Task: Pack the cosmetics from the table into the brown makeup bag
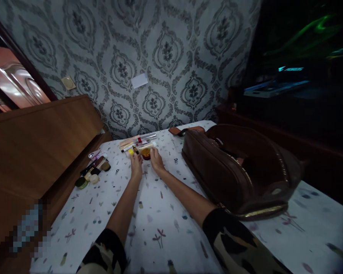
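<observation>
Far along the patterned sheet, my two hands are close together among small cosmetics. My right hand point(156, 160) has its fingers curled against the right side of a round amber jar point(146, 153). Just left of it, my left hand point(136, 163) is closed, its fingertips at a small dark item point(135, 149) too small to name. A small yellow-labelled container point(130, 152) lies beside those fingertips. Behind the hands are a clear tube with a red band point(148, 137), a pale flat pouch point(128, 142) and other slim tubes.
A large brown leather bag point(217, 171) lies unzipped on the right, its strap point(185, 130) toward the wall. More cosmetics, including a green-lidded jar point(81, 183) and a cream jar point(94, 179), sit at the left edge by a wooden board point(45, 133). A dark screen point(300, 49) stands far right.
</observation>
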{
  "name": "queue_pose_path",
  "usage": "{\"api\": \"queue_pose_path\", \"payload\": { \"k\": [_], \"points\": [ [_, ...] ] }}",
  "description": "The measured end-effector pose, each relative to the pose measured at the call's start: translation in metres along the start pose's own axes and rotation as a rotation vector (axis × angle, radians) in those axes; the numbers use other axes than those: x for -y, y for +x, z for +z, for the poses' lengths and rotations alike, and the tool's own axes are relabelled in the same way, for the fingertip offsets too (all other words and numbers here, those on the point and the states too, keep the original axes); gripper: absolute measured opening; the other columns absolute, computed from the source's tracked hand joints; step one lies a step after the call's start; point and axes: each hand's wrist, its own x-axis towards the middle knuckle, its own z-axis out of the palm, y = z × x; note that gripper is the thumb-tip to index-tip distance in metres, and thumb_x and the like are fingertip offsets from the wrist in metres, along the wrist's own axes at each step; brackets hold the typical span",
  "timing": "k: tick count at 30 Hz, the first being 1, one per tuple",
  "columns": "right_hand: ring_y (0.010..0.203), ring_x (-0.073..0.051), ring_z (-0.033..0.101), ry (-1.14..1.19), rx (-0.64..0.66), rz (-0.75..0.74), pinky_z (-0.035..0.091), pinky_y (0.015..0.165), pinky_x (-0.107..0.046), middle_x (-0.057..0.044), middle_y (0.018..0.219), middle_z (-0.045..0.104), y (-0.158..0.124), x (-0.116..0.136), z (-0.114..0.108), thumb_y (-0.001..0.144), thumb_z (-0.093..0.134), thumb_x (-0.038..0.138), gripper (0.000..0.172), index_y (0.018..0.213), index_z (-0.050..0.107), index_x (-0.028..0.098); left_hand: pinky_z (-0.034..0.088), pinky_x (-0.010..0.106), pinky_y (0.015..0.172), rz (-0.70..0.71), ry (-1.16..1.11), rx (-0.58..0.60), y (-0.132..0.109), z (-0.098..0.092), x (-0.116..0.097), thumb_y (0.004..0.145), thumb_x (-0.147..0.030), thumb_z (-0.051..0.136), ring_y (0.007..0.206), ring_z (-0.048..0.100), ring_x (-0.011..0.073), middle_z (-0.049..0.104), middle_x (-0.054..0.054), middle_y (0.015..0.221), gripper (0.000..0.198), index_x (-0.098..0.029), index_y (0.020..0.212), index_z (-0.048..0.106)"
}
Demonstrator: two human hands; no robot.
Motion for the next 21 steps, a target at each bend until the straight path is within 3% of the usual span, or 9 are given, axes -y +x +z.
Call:
{"api": "queue_pose_path", "payload": {
  "k": [2, 5, 9, 11, 15, 21],
  "points": [
    [0.122, -0.025, 0.056, 0.007, 0.015, -0.032, 0.045, 0.105, -0.05, -0.012, 0.134, 0.057, -0.001, -0.002, 0.001, 0.101, 0.053, 0.041, 0.04, 0.132, 0.056, 0.017, 0.05, 0.045, 0.099, 0.091, 0.112, -0.012, 0.0, -0.009, -0.006, 0.101, -0.043, 0.047, 0.112, 0.062, 0.0231, 0.064, 0.009, 0.118, 0.033, -0.018, 0.12, 0.058],
    [0.126, -0.025, 0.055, 0.006, 0.031, -0.048, 0.042, 0.109, -0.05, -0.013, 0.137, 0.056, -0.003, -0.006, -0.002, 0.103, 0.047, 0.041, 0.042, 0.136, 0.053, 0.016, 0.033, 0.047, 0.116, 0.226, 0.266, -0.039, 0.004, -0.025, -0.019, 0.098, -0.036, 0.048, 0.131, 0.048, 0.025, 0.058, 0.011, 0.127, 0.026, -0.02, 0.117, 0.057],
    [0.127, -0.022, 0.056, -0.007, 0.058, -0.042, 0.041, 0.11, -0.043, -0.012, 0.136, 0.06, -0.002, -0.009, -0.003, 0.104, 0.041, 0.036, 0.038, 0.136, 0.052, 0.018, 0.015, 0.054, 0.122, 0.31, 0.374, -0.069, 0.01, -0.036, -0.03, 0.094, -0.03, 0.049, 0.144, 0.03, 0.0298, 0.047, 0.018, 0.139, 0.027, -0.016, 0.117, 0.053],
    [0.128, -0.021, 0.055, -0.003, 0.07, -0.046, 0.041, 0.11, -0.038, -0.009, 0.136, 0.061, -0.001, -0.009, -0.001, 0.104, 0.039, 0.035, 0.038, 0.136, 0.052, 0.021, 0.018, 0.053, 0.121, 0.326, 0.384, -0.026, 0.009, -0.032, -0.03, 0.094, -0.031, 0.048, 0.142, 0.033, 0.0292, 0.05, 0.017, 0.136, 0.026, -0.018, 0.116, 0.054],
    [0.127, -0.021, 0.056, 0.026, 0.062, -0.052, 0.042, 0.109, -0.037, -0.008, 0.136, 0.061, 0.001, -0.01, 0.0, 0.103, 0.041, 0.035, 0.039, 0.137, 0.052, 0.022, 0.036, 0.044, 0.113, 0.294, 0.337, 0.088, 0.0, -0.013, -0.02, 0.097, -0.041, 0.047, 0.12, 0.054, 0.0248, 0.061, 0.01, 0.117, 0.026, -0.021, 0.109, 0.056],
    [0.092, -0.018, 0.065, 0.073, -0.052, -0.002, 0.052, 0.091, -0.041, -0.007, 0.101, 0.067, 0.005, -0.016, -0.006, 0.103, 0.045, 0.046, 0.038, 0.116, 0.061, 0.014, 0.047, 0.039, 0.098, 0.108, 0.145, 0.024, -0.004, 0.002, 0.0, 0.097, -0.059, 0.039, 0.109, 0.061, 0.0237, 0.062, 0.01, 0.112, 0.043, -0.02, 0.109, 0.051]
  ]
}}
